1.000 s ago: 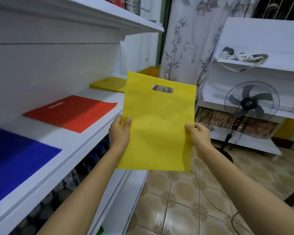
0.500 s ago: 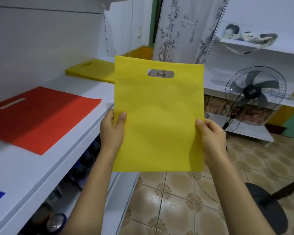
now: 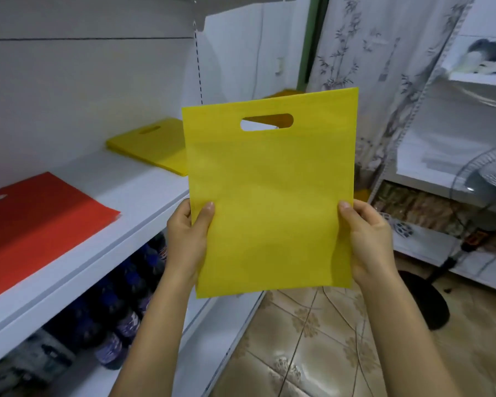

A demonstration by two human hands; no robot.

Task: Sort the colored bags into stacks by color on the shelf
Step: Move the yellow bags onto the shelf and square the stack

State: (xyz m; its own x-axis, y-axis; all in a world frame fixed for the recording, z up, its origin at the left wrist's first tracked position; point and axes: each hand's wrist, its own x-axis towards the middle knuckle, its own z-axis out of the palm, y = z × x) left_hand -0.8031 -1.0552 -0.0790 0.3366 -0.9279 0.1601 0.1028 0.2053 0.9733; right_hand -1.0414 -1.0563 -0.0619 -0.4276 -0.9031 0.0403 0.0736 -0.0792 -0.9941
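Two hands pinch flat yellow non-woven bag (image 3: 269,196) upright at centre: left hand (image 3: 185,245) on its 8 o'clock edge, right hand (image 3: 368,242) at 4 o'clock. Yellow bag stack (image 3: 149,144) on white shelf (image 3: 143,193) at 10 o'clock, red bag (image 3: 35,222) at 9.

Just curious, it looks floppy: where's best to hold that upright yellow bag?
Low on both side edges, one from each side, as the left hand and right hand pinch the yellow bag. It is thin and flat; this likely keeps it spread.
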